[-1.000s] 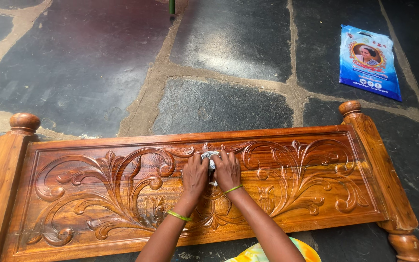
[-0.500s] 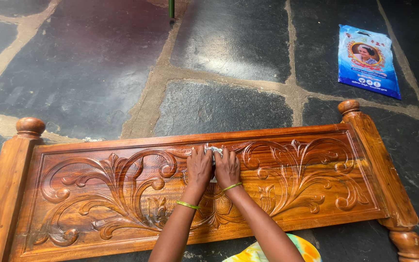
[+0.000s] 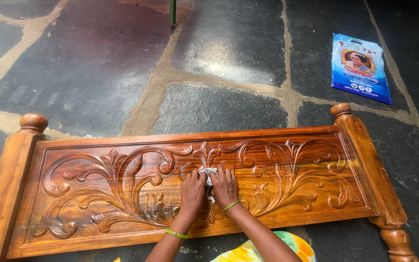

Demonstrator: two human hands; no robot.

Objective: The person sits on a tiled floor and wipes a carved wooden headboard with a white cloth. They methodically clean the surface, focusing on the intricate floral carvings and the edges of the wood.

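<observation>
— Head view: how many hands, and what do they hold?
— Two. The left hand (image 3: 192, 190) and right hand (image 3: 225, 187) lie side by side, each grip pinching one small white cloth (image 3: 208, 173) against the middle of one carved wooden headboard (image 3: 287, 170).
— Anything else?
— One blue packet (image 3: 361, 68) on the stone floor (image 3: 98, 63), well apart.

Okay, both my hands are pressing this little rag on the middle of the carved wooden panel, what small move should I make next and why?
Probably slide the rag sideways into the scrolls beside the centre. Left hand and right hand pin it together on the carved panel at the middle motif, and deep curls run out to either side. Small strokes along the grooves seem safest, since the raised edges could snag it.
</observation>
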